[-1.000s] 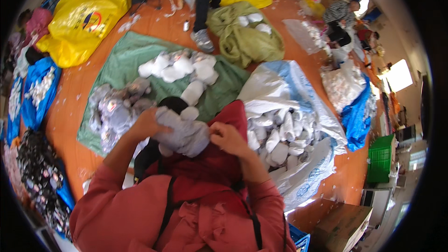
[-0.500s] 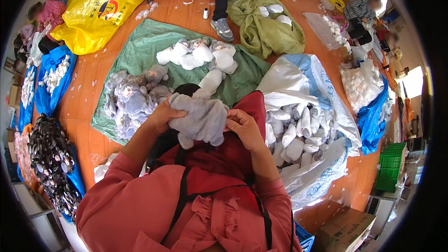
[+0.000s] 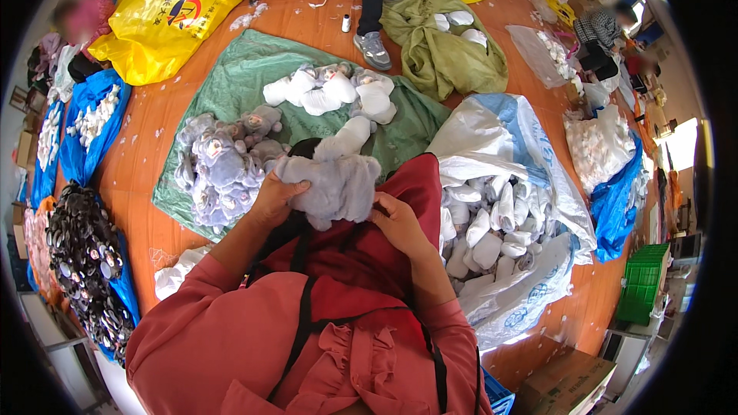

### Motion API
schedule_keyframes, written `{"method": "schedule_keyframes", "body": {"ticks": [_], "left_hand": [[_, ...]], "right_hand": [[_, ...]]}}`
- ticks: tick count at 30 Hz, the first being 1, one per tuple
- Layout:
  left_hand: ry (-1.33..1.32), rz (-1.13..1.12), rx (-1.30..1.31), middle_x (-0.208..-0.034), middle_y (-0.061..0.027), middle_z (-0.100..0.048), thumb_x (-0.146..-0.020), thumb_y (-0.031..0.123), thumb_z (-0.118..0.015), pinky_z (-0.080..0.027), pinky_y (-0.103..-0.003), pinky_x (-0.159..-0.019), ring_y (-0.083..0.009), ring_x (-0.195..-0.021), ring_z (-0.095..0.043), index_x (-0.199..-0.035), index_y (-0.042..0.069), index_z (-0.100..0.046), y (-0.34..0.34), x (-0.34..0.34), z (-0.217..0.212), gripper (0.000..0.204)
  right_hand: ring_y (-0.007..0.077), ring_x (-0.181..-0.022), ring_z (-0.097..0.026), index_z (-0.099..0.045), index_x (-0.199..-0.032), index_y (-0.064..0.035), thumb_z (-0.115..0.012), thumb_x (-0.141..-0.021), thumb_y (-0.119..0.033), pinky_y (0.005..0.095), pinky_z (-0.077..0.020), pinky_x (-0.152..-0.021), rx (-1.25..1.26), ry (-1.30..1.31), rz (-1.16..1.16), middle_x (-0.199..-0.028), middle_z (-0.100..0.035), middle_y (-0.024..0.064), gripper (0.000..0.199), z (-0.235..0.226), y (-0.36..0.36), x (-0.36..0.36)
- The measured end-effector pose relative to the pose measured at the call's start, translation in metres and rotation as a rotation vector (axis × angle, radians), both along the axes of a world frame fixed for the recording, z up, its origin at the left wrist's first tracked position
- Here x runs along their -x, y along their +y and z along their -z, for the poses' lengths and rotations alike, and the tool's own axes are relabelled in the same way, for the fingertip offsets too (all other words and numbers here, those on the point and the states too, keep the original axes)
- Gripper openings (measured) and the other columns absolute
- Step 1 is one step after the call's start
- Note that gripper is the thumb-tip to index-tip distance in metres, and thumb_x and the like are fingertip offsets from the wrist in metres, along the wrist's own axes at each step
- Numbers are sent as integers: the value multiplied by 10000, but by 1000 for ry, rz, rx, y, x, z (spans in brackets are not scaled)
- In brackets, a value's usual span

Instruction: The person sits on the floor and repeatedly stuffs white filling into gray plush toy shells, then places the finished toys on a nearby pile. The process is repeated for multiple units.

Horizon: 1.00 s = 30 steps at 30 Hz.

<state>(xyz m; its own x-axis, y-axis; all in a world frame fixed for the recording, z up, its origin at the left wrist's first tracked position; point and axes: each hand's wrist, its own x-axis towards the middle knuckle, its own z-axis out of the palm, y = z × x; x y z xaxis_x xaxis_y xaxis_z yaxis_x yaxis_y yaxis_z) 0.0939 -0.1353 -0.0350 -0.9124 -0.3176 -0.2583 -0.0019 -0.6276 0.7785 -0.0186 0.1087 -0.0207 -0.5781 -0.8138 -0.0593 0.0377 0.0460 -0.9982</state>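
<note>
Shifted slightly farther from the chest than half a second earlier, a grey plush piece was held above red cloth on the person's lap. Thumb on top, the left hand gripped one side; the right hand pinched the opposite edge. If that seemingly lighter pinch slipped on the fluffy surface, the piece could have swung loose.

Showing as a fluffy, pale-grey plush piece; spreading crosswise just left of frame centre, creasing softly across its surface.
</note>
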Motion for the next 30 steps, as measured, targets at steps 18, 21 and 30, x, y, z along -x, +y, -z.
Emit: {"method": "schedule_keyframes", "body": {"ticks": [18, 21, 30], "left_hand": [[84, -32, -135, -1150, -48, -615, -749, -103, -678, -468, -396, -983, -226, -1084, -602, -1241, 86, -517, -1, -9, 10, 551], [78, -35, -124, -1128, -47, -607, -729, -119, -685, -474, -396, -969, -230, -1073, -601, -1230, 83, -512, -5, -11, 12, 567], [126, -85, 47, -1103, -58, -612, -708, -74, -727, -484, -378, -940, -222, -1051, -603, -1148, 74, -549, -8, -10, 23, 497]], "right_hand": [[104, -898, -571, -633, -1016, 4, -620, -856, 10, 257, -462, -836, 12, 42, 146, -946, -629, 19, 161, 10, -4, -11], [126, -921, -568, -648, -1042, 1, -617, -888, -1, 262, -454, -847, 95, 67, 143, -970, -623, 30, 158, 5, -7, -12], [165, -1003, -528, -668, -1103, -8, -619, -924, -56, 275, -421, -878, 259, 201, 74, -1052, -572, 56, 191, 9, -16, -11]]}}
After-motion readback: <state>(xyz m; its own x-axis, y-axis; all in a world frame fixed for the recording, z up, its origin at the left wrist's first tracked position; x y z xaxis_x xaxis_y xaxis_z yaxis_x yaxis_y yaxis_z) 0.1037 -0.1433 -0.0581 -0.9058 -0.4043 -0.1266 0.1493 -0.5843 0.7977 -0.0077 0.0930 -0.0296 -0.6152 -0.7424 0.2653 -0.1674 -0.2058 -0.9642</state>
